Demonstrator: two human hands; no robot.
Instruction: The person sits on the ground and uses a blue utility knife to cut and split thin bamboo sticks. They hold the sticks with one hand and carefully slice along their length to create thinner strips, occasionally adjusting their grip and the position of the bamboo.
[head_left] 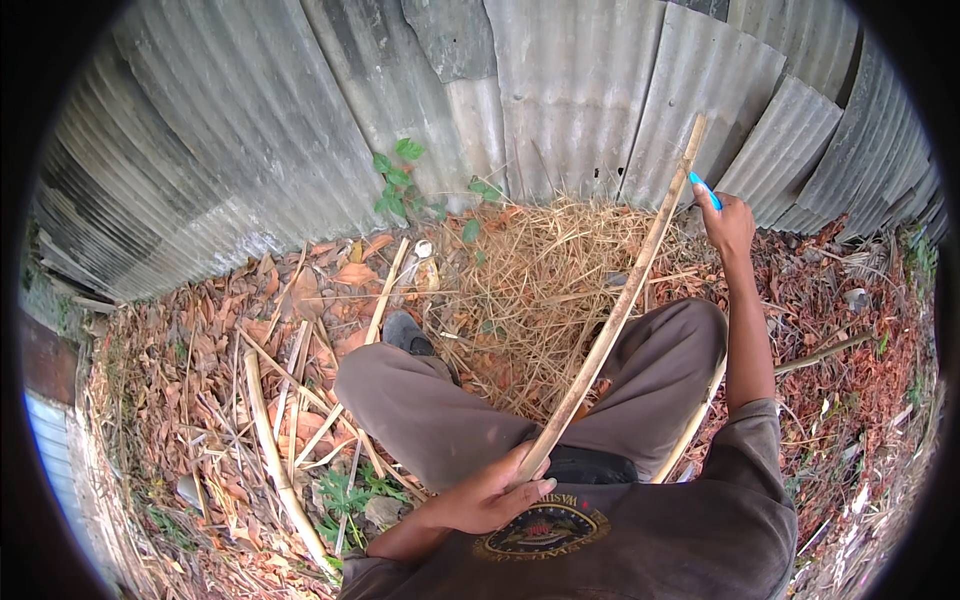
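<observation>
Blade of the blue-handled tool [704, 189] and left shoe [407, 332] toe, both mostly hidden.

A wall of grey wavy metal sheets [560, 90] stands at the back. A small green plant [400, 180] grows at its foot. Dry yellow straw [530, 270] lies in a heap near the wall. Brown dead leaves [190, 370] cover the ground. Pale split sticks [275, 460] lie among the leaves on the left side.

A backyard; corrugated metal fence [560, 90], dry leaves [200, 350], straw [540, 270].
</observation>
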